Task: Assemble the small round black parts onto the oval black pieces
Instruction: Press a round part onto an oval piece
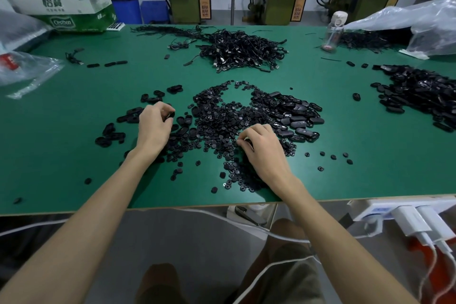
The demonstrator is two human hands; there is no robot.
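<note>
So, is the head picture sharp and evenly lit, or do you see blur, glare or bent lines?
Head view: the wide lens slightly bows the near edge of the table and stretches things near the corners; light is brightest mid-table, dimmer at left; the oval pieces glint; the plastic bag glares; the top right corner is smeared.

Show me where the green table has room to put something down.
Bare green lies front right, between the middle pile and the right pile, and on the left, between the plastic bag and the left hand. The middle and the cable heap are crowded.
</note>
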